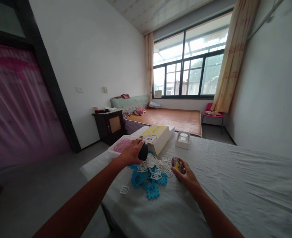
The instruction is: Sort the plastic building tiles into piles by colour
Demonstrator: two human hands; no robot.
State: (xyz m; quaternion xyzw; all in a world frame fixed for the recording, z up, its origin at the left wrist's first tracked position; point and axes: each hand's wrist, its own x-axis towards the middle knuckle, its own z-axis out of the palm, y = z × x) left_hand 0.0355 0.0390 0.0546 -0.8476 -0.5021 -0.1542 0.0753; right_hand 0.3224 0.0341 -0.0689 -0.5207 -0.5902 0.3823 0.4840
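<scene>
My left hand is closed around a dark oval object, held just above a heap of blue and white puzzle-like tiles on a table covered with a white sheet. My right hand rests on the sheet to the right of the heap, its fingers curled round a small round colourful object. One white tile lies apart near the table's left edge.
Behind the heap lie a yellow cartoon box, a clear bin with pink contents and a small white box. Further back are a bed with a bamboo mat, a dark nightstand, a pink chair and a large window.
</scene>
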